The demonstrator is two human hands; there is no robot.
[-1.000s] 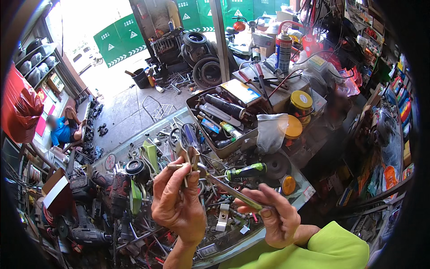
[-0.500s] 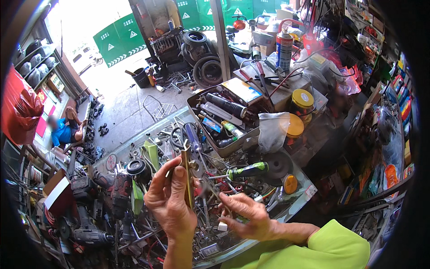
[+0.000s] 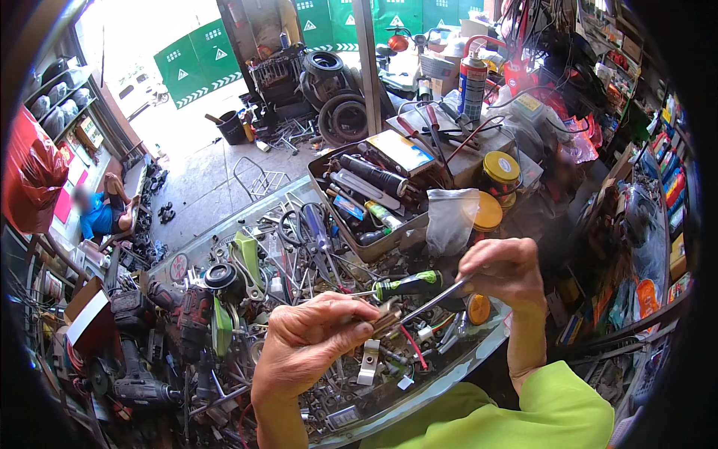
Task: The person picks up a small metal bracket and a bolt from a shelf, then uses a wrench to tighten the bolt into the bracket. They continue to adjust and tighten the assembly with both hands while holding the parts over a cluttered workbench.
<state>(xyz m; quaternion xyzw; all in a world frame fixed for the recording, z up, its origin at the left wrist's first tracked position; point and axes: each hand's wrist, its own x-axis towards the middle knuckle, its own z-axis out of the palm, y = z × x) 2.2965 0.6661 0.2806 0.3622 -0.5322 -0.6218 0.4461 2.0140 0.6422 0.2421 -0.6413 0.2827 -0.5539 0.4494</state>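
Observation:
Over the cluttered workbench (image 3: 297,196), my left hand (image 3: 310,340) pinches a brass-coloured metal piece (image 3: 385,323) between thumb and fingers. My right hand (image 3: 508,271), farther right and higher, is closed round a thin metal rod (image 3: 434,299). The rod slants down to the left, its far end at the brass-coloured piece; whether they touch I cannot tell. My right fingers hide the rod's other end. Just behind the rod lies a green-and-black screwdriver (image 3: 410,285). A bent metal plate (image 3: 368,362) lies below the brass-coloured piece.
A metal tray (image 3: 389,245) of tools stands at the bench's far side, beside yellow-lidded jars (image 3: 501,168) and a spray can (image 3: 472,86). Cordless drills (image 3: 142,385) crowd the left. Beyond, a person (image 3: 97,213) in blue sits at far left, and tyres (image 3: 348,120) lie on the floor.
My left hand has tipped the upright brass-coloured piece down toward the right. My right hand has risen to the right, and the rod now points at the piece from the right.

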